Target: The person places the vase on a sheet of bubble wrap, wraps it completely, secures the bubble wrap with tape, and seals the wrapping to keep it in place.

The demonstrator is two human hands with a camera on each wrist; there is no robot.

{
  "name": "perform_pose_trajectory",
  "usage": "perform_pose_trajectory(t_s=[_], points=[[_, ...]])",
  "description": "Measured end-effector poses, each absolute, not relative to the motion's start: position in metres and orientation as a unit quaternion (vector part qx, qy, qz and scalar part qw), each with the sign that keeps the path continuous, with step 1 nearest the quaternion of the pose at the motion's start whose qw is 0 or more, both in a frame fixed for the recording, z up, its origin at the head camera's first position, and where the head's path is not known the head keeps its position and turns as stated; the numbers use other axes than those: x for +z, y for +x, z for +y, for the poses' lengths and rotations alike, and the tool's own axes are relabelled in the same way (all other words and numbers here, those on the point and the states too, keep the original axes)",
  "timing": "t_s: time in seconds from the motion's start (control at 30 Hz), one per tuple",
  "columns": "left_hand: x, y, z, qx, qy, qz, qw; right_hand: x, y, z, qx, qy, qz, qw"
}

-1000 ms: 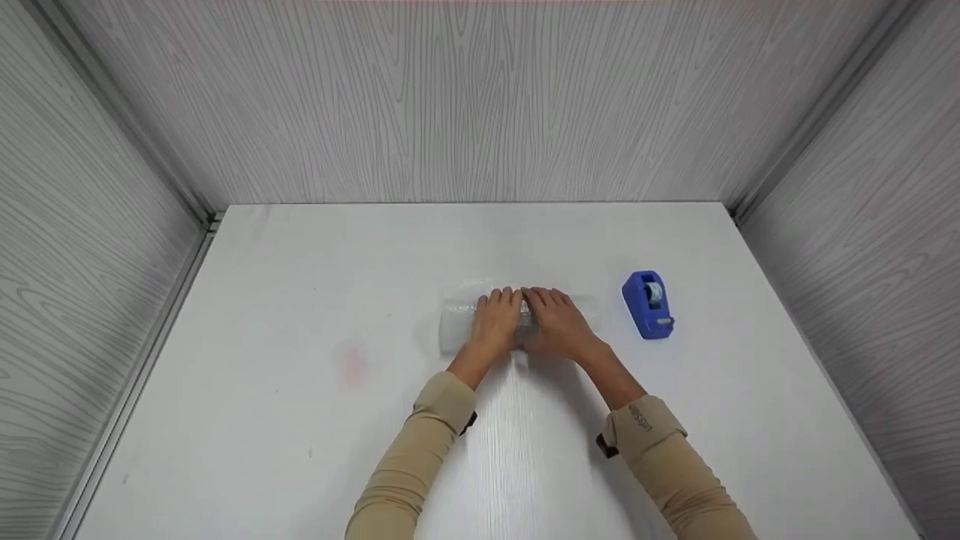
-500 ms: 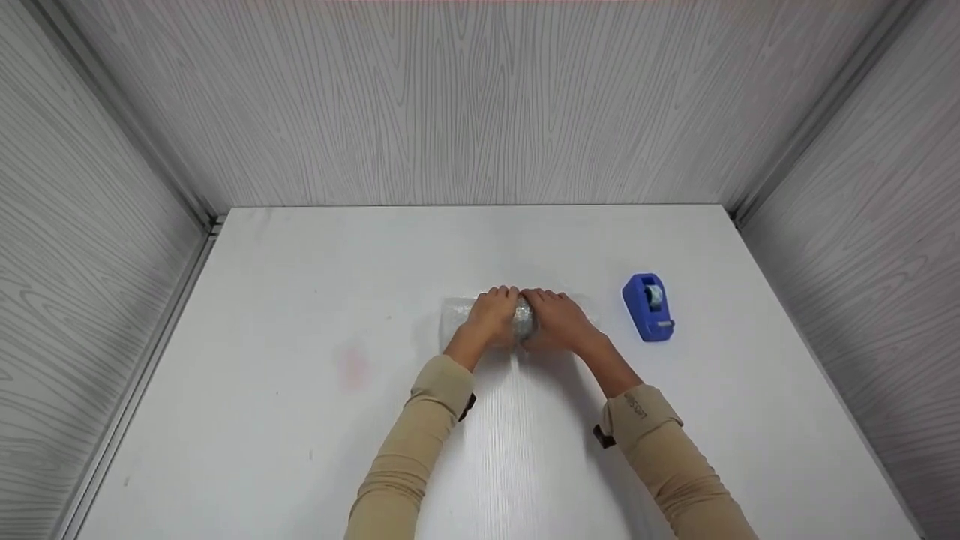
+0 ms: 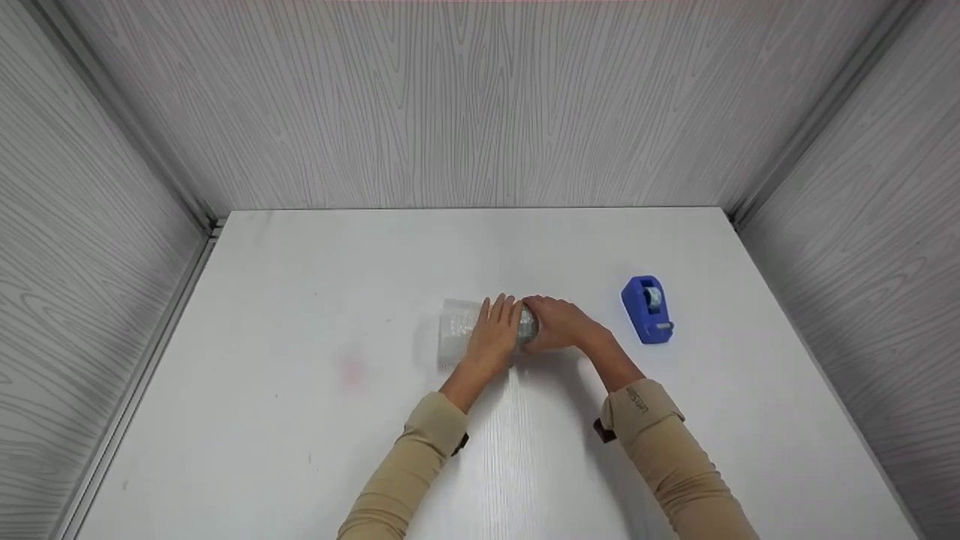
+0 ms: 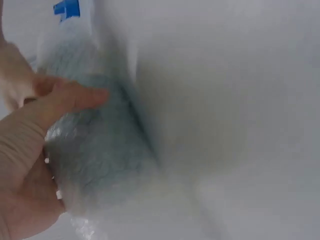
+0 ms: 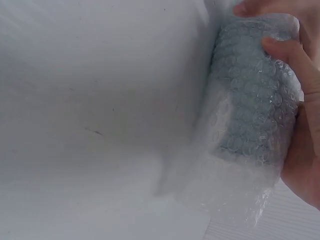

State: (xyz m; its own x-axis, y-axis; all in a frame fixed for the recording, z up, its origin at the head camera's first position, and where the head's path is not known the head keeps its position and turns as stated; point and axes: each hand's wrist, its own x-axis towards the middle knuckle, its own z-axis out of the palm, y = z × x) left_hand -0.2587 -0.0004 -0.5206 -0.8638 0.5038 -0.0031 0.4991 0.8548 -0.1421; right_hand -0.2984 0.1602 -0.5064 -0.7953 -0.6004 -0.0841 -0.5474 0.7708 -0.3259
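Note:
A roll of clear bubble wrap [image 3: 457,330] lies crosswise on the white table, around a grey-green cylinder-like core [image 5: 245,115] whose kind I cannot tell. My left hand [image 3: 495,337] lies over the roll's middle, fingers fairly straight across the top. In the left wrist view its thumb [image 4: 82,97] presses the near side, so the roll sits between thumb and fingers. Beside it, my right hand [image 3: 559,324] grips the right part with curled fingers. The right wrist view shows that hand's thumb [image 5: 282,50] against the bubbles. A loose end of wrap [image 5: 225,190] sticks out past the core.
A blue tape dispenser [image 3: 647,309] with a roll of tape stands on the table [image 3: 300,300] to the right of the hands. Wood-grain panels [image 3: 480,105] enclose the table at the back and both sides.
The wrap sheet seen beyond the hands a second ago no longer shows there. My left fingers have straightened over the roll; my right hand has curled more around it. The dispenser stays put.

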Motion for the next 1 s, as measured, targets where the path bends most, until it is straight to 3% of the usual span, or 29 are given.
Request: perform_pose_trajectory(t_s=[0.2, 0.37, 0.67, 1.0], points=[[-0.544, -0.249, 0.004, 0.142, -0.229, -0.951, 0.154, -0.506, -0.304, 0.16, -0.156, -0.323, 0.929, 0.093], [-0.542, -0.257, 0.007, 0.135, -0.235, -0.945, 0.182, -0.508, -0.307, 0.162, -0.172, -0.327, 0.926, 0.085], [-0.526, -0.276, 0.008, 0.088, -0.236, -0.96, 0.121, -0.51, -0.287, 0.159, -0.12, -0.329, 0.935, -0.058], [-0.51, -0.299, 0.009, 0.062, -0.246, -0.966, -0.042, -0.532, -0.28, 0.146, -0.044, -0.284, 0.951, -0.117]])
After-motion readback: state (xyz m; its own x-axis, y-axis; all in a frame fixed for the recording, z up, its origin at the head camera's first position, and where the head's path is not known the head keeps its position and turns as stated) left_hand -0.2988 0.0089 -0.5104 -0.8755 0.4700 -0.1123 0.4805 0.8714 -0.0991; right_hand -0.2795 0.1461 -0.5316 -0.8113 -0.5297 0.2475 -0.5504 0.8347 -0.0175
